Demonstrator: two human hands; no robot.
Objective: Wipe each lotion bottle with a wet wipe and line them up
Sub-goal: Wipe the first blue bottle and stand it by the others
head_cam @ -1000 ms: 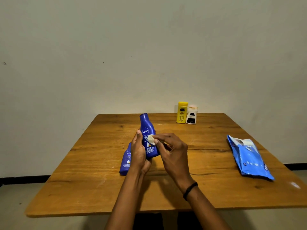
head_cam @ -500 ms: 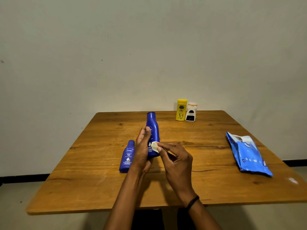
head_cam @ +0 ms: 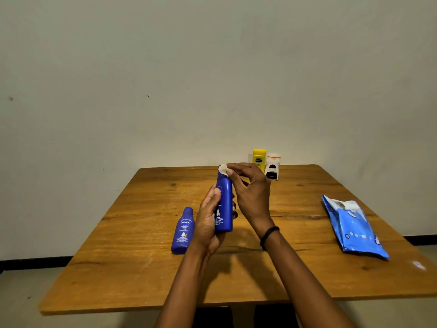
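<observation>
My left hand (head_cam: 208,223) grips a tall blue lotion bottle (head_cam: 225,204) upright above the middle of the wooden table (head_cam: 142,268). My right hand (head_cam: 250,190) pinches a small crumpled white wet wipe (head_cam: 223,169) against the bottle's cap. A smaller blue lotion bottle (head_cam: 184,230) lies flat on the table just left of my left hand. At the far edge a yellow bottle (head_cam: 259,159) and a white bottle (head_cam: 272,166) stand side by side.
A blue wet-wipe pack (head_cam: 354,228) lies flat near the table's right edge. A plain wall stands right behind the table's far edge. A black band circles my right wrist.
My right hand has slid the wipe up from the bottle's middle to its cap. The bottle now stands a little higher and straighter in my left hand.
</observation>
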